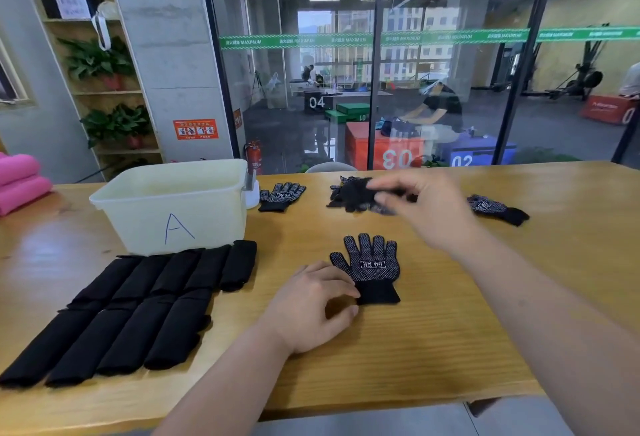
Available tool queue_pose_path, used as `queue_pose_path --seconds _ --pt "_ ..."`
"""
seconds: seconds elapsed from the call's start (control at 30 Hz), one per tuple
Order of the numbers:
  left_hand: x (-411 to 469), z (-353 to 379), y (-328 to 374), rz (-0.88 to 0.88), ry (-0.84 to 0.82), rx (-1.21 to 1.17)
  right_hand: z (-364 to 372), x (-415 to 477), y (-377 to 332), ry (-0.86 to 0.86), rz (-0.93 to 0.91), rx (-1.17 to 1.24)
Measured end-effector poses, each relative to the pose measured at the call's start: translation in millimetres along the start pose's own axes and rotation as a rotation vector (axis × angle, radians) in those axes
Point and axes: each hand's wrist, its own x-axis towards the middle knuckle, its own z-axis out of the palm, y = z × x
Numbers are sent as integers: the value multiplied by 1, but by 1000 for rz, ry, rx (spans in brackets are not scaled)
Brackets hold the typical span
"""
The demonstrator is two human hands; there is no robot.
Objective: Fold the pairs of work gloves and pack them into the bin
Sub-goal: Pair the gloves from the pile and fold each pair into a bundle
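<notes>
Though black, white-dotted glove (372,264), palm-up.

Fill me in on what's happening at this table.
A person is working through black work gloves on a wooden table. The left hand touches the cuff of a dotted glove lying flat in front, while the right hand, blurred, seems to pinch one from the loose pile farther back. Folded pairs lie in two rows in front of the white bin marked A; its bottom is hidden.

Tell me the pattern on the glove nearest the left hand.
Black glove with white dots, head view.
</notes>
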Motion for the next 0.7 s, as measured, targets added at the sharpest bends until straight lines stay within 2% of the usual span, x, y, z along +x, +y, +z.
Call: queue_pose_path --seconds 0.1,0.17,0.4,0.53,0.7 --pt "0 -1 1 3 -10 2 37 -44 28 -303 35 -287" --pt "0 -3 1 1 -28 3 54 -68 40 -398 34 -449" --pt "0 -2 0 -5 -34 -16 64 -83 44 -281 -88 -584" --pt "0 -1 0 -3 -22 -21 54 -77 39 -155 -143 -760" --pt "0 -1 0 2 -24 -15 56 -88 38 -257 -171 -897"
